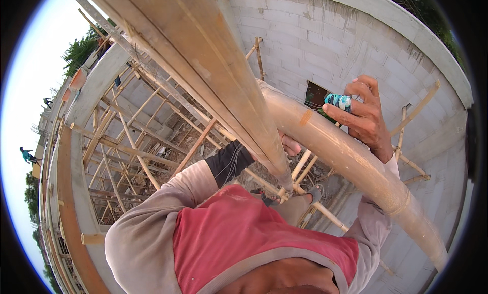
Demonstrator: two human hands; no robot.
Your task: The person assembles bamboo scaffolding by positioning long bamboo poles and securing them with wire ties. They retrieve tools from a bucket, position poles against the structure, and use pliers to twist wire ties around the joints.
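A thick tan pole point(223, 75) slants across the view from the upper left down to the middle. A bamboo pole point(345, 151), bent by the lens, meets it and runs to the lower right. My left hand point(290, 145) reaches behind the slanting pole and closes around it; most of its fingers are hidden. Thin wires point(232, 164) lie over the black cuff on that wrist. Above the bamboo pole, my right hand point(365, 113) is raised with its fingers bent together. Teal and white wrapping point(337, 102) covers one finger. Fine strands show by those fingers; what they grip is unclear.
A grey block wall point(305, 35) with a small opening stands ahead and right. Bamboo scaffolding point(127, 136) fills the left, beside a concrete beam point(96, 85). My feet point(316, 193) stand on poles high above rubble. A distant person point(26, 154) is at far left.
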